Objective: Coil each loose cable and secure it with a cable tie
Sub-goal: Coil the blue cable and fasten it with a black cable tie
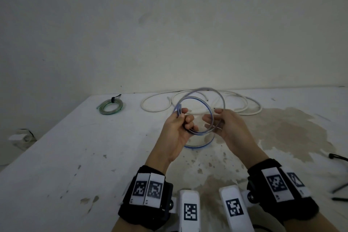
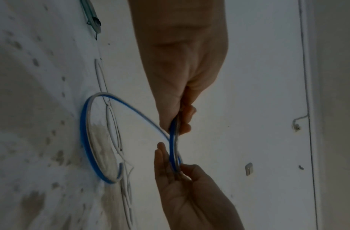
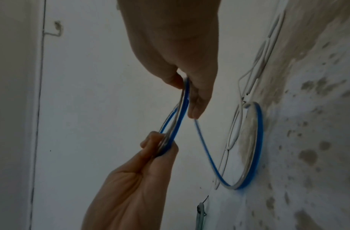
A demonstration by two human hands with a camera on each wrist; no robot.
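A blue-striped clear cable (image 1: 200, 94) is wound into several loops that I hold up above the table. My left hand (image 1: 183, 117) grips the loops' left side between thumb and curled fingers (image 2: 186, 112). My right hand (image 1: 213, 117) pinches the right side of the loops, with the thumb against the fingers (image 3: 195, 109). One more turn of the blue cable (image 2: 85, 137) hangs down and rests on the table under my hands. A loose white cable (image 1: 250, 113) sprawls behind. At the back left lies a green coil (image 1: 111, 106) bound with a black tie.
The white table (image 1: 75, 156) is stained, with a big brown patch on the right. Black cable ties (image 1: 339, 157) lie near the right edge. A wall stands just behind the table. A white fitting (image 1: 20, 137) sits off the left edge.
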